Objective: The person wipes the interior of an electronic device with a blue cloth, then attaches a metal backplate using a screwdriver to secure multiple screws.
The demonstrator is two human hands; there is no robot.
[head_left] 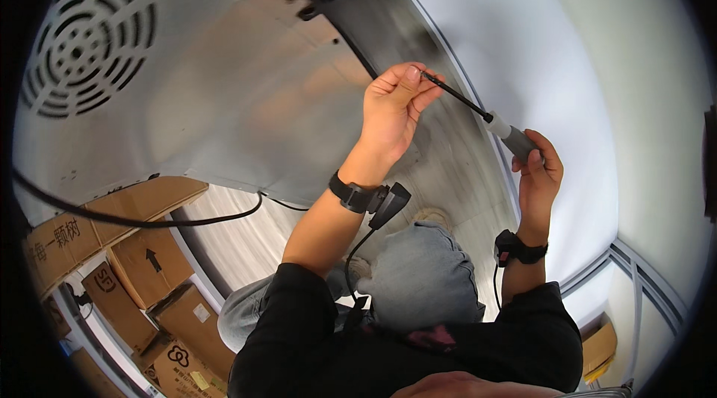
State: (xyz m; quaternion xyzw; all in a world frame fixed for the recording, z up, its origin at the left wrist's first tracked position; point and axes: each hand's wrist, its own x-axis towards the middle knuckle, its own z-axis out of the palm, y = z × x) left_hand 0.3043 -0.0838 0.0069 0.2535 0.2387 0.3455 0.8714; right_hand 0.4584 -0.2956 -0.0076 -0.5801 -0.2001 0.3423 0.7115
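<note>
Between my two hands runs a screwdriver (pixel 463 100) with a black shaft and a grey handle, slanting from upper left to lower right. My right hand (pixel 541 181) is closed around the lower end of the handle. At the other end, the thumb and fingers of my left hand (pixel 393 110) pinch the screwdriver's tip. Whether a small part such as a screw is also between those fingers I cannot tell. Beside my left hand stands a large metal panel (pixel 224 84) with a round vent and small holes along its edge.
A white panel (pixel 515 25) rises on the right, close to my right hand. Cardboard boxes (pixel 153 267) are stacked at lower left. A black cable (pixel 149 224) hangs in front of the metal panel. Wooden flooring (pixel 448 166) shows between the panels, by my bent knee.
</note>
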